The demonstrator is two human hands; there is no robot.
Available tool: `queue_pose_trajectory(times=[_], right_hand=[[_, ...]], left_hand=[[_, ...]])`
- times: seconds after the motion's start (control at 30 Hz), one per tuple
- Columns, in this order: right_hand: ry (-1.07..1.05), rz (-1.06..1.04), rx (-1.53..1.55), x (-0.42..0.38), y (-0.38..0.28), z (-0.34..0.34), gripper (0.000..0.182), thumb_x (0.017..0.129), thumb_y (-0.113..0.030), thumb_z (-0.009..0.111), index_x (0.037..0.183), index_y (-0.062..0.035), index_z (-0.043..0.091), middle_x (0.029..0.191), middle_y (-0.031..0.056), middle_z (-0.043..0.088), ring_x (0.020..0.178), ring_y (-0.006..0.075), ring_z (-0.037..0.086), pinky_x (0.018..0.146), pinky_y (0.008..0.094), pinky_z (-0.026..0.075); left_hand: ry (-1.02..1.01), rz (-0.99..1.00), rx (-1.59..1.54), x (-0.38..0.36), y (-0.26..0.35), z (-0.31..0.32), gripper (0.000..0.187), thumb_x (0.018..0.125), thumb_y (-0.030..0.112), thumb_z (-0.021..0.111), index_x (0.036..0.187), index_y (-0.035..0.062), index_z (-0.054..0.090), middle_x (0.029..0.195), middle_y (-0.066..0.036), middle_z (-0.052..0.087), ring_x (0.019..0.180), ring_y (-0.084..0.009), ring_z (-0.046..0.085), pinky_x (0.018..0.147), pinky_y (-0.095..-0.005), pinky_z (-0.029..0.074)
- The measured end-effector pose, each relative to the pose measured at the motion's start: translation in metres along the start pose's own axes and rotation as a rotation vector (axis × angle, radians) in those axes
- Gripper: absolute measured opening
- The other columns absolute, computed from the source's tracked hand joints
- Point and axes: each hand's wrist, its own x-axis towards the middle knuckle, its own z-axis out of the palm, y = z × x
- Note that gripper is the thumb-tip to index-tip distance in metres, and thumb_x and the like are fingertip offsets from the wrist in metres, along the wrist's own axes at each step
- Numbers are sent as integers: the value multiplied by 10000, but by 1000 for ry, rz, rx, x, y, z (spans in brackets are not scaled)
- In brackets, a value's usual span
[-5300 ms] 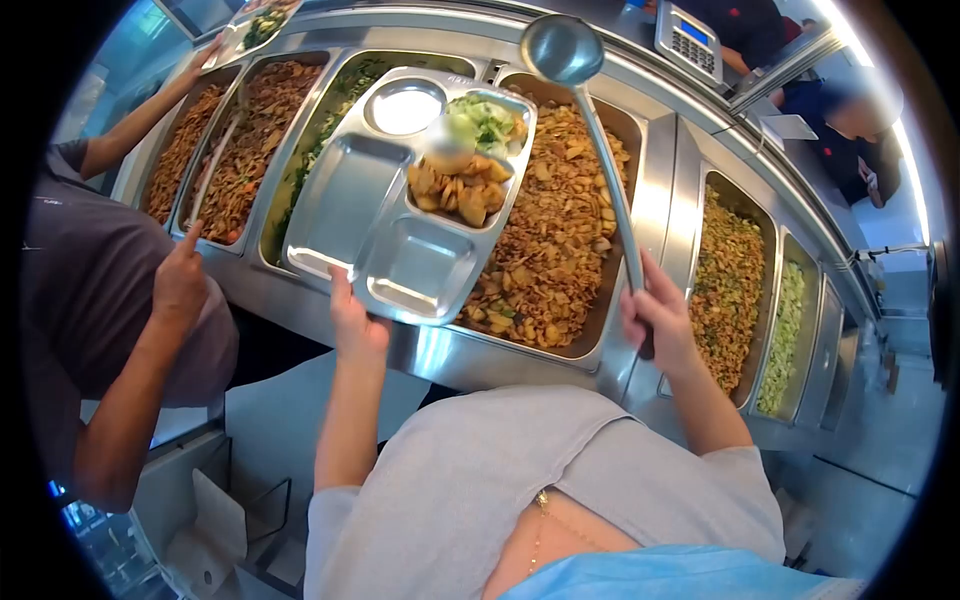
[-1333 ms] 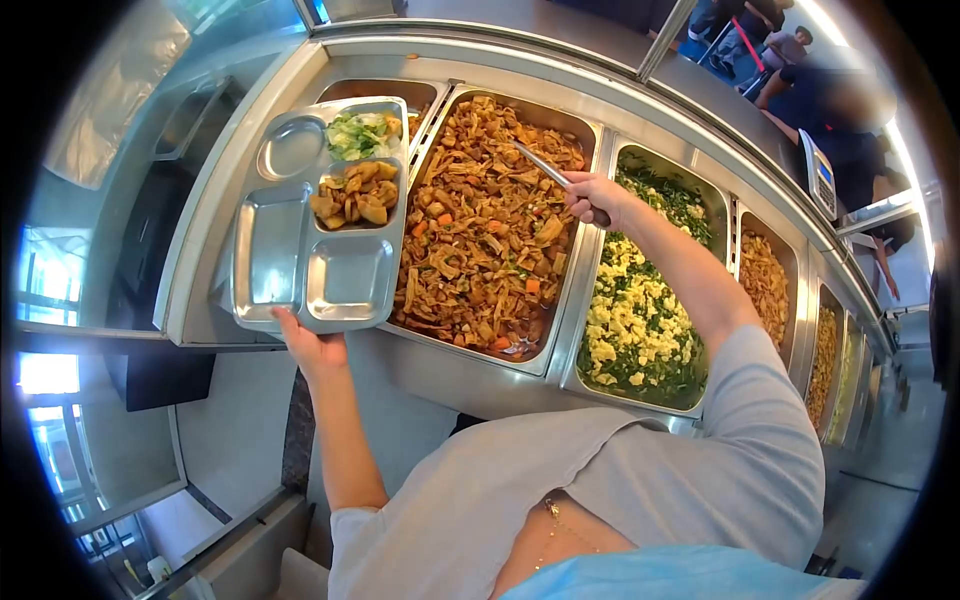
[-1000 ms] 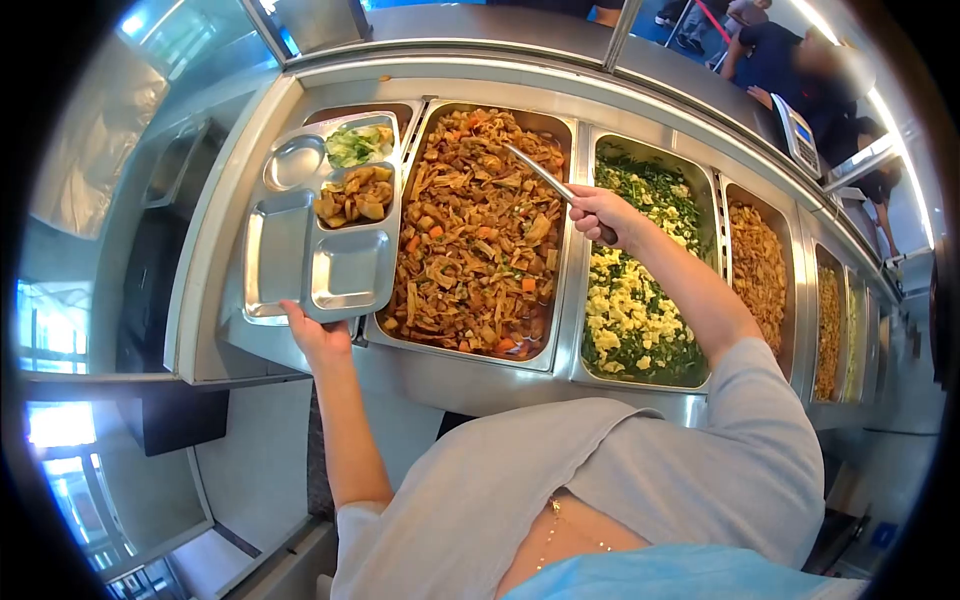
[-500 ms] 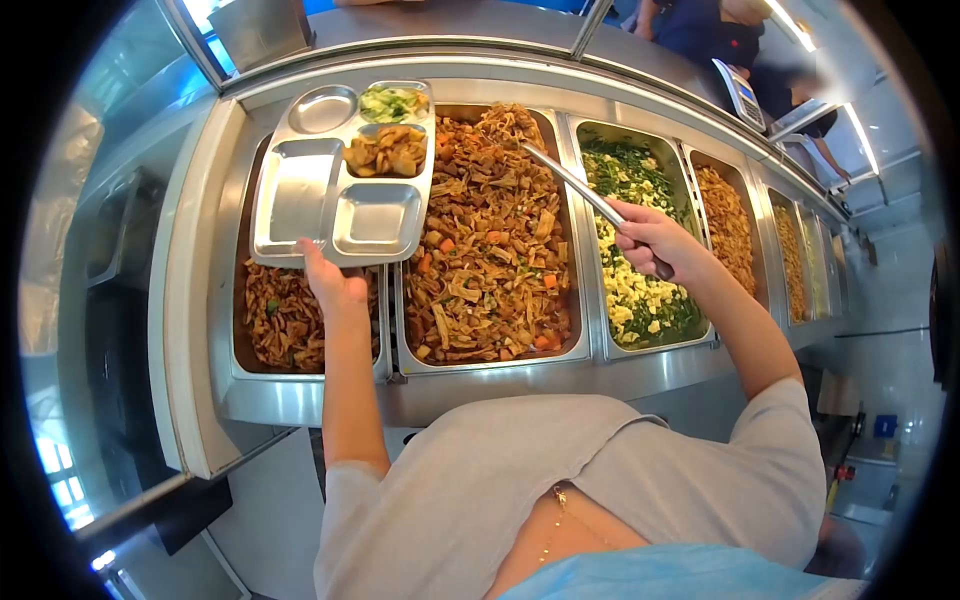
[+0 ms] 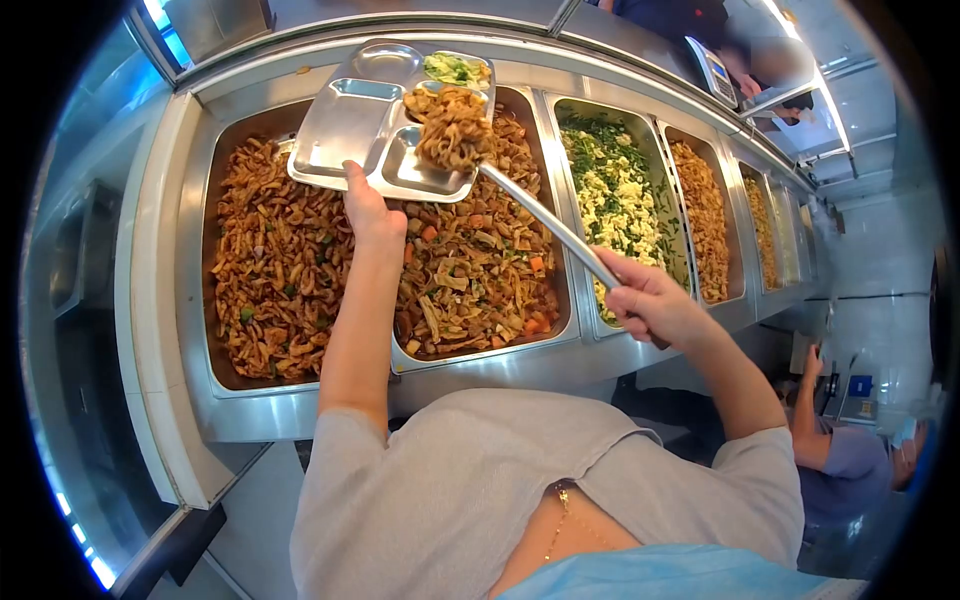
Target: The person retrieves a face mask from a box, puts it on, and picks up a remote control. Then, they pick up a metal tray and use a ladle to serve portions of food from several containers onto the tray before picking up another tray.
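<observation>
My left hand (image 5: pixel 374 212) grips the near edge of a metal compartment tray (image 5: pixel 335 140), thumb on top and the other fingers hidden below. Shredded greens (image 5: pixel 458 70) lie in its far right compartment. My right hand (image 5: pixel 652 302) is closed round the handle of a long serving spoon (image 5: pixel 550 225). A heaped brown scoop of food (image 5: pixel 455 135) rides on the spoon, above the tray's right side, and hides the spoon's bowl. It partly covers the brown food in the middle right compartment. The left and upper left compartments are bare metal.
Below the tray are a pan of brown strips (image 5: pixel 275 270) and a pan of tofu-skin-like stew with carrot (image 5: pixel 480 270). Rightward come egg with greens (image 5: pixel 610 190) and more pans. A glass partition runs behind; a co-worker (image 5: pixel 850 455) stands at right.
My right hand has brought the spoon, now loaded, from the stew pan's far end leftward over the tray. The tray has shifted right and away, uncovering more of the left pan.
</observation>
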Motion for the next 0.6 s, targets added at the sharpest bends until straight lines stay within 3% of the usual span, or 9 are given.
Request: queue_pose_trajectory(times=[0.03,0.13,0.17,0.27,0.3,0.4,0.6], right_hand=[[51,29,-104,1,3,4,543,871,-11,425,1385,-116,287,660,-27,423,486,41,383,425,183,356],[163,-294,-589,10,40,3,553,852,10,439,1378,-89,298,682,8,471,546,77,450,492,239,407],[221,-347,-800,11,47,4,582,817,40,462,1367,-67,305,759,73,536,601,162,518,563,289,439],[376,-552,-1077,13,70,8,610,780,55,484,1357,-66,326,852,131,557,640,242,552,580,307,452],[404,-508,-1133,12,72,10,622,765,40,510,1351,-77,340,879,146,550,625,283,544,557,326,455],[516,-500,-1334,14,75,13,613,756,19,533,1338,-88,371,797,107,534,594,251,542,507,333,449],[748,-659,-1563,17,55,12,566,701,-13,556,1234,-203,528,687,33,439,561,164,489,442,294,417]], left_hand=[[-40,21,-2,-1,-4,2,567,928,429,392,1297,6,307,1251,-115,432,1103,-242,472,921,-422,407],[-15,11,31,-11,-7,10,557,931,422,387,1292,4,312,1236,-122,446,1086,-248,488,911,-419,419],[-20,10,30,-12,-7,11,541,935,413,380,1288,8,316,1224,-125,457,1067,-255,503,901,-424,431],[-22,2,3,-10,-6,8,529,939,403,373,1291,13,312,1225,-123,455,1061,-256,510,899,-425,434],[21,-6,15,-17,-1,15,522,939,397,374,1294,19,307,1229,-121,452,1070,-252,505,905,-421,431],[21,2,14,-10,1,4,519,940,391,375,1297,22,301,1227,-117,452,1077,-248,501,910,-413,429],[8,13,-6,-20,16,4,503,935,394,390,1264,17,343,1201,-117,476,1061,-243,517,890,-410,448]])
